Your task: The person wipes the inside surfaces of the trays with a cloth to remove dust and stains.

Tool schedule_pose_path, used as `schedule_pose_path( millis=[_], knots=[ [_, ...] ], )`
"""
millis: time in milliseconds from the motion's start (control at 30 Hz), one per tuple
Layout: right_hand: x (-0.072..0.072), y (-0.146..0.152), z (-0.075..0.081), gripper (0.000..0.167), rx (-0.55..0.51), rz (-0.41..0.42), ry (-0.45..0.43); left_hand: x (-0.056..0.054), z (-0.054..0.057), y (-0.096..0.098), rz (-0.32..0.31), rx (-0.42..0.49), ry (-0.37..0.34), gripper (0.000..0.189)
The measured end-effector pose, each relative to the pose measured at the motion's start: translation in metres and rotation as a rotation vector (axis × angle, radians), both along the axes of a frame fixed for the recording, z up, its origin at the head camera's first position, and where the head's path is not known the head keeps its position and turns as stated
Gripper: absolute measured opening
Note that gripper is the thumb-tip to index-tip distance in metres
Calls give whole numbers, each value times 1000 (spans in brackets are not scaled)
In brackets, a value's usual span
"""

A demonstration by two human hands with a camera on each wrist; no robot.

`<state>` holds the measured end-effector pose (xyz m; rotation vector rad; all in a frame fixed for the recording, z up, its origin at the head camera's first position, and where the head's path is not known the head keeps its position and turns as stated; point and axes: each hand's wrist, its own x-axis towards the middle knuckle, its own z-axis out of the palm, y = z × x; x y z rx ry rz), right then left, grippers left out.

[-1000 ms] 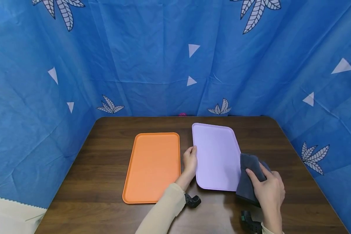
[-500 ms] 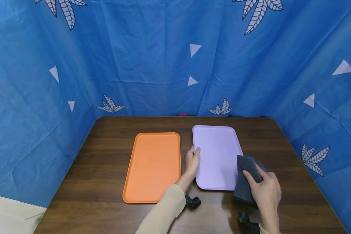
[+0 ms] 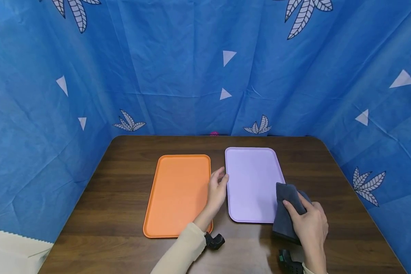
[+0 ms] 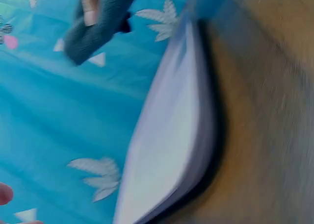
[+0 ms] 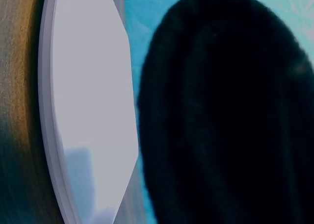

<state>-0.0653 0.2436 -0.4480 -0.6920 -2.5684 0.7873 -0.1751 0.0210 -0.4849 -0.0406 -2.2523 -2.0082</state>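
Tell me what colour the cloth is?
The cloth is dark bluish grey; the head view shows it best.

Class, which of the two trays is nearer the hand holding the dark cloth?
The purple tray: it lies between the right hand, which holds the dark cloth, and the orange tray farther left.

Lilac tray [image 3: 251, 182], orange tray [image 3: 178, 194] at its 9 o'clock: smooth matt plastic look. Grey cloth [image 3: 284, 220], 4 o'clock: fuzzy. Tabletop [image 3: 120, 190]: wood grain, sheen towards 6 o'clock. Backdrop [image 3: 164, 68], 12 o'clock: creased fabric.
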Motion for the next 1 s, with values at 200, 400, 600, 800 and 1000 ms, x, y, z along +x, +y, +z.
schedule_pose_path(
  millis=[200, 400, 600, 800, 1000],
  knots=[
    [1, -1, -1, 56, 5, 16, 2, 3, 19, -65, 52, 98, 64, 39],
    [2, -4, -2, 57, 30, 43, 11, 6, 24, -143, 162, 31, 51, 41],
    [0, -8, 0, 57, 31, 54, -3, 13, 17, -212, 146, -181, -57, 50],
    [-1, -9, -1, 57, 30, 59, -10, 14, -8, -247, 78, -267, -181, 61],
    [-1, -12, -2, 56, 19, 65, -14, 11, -25, -250, 84, -353, -224, 59]
  ],
)
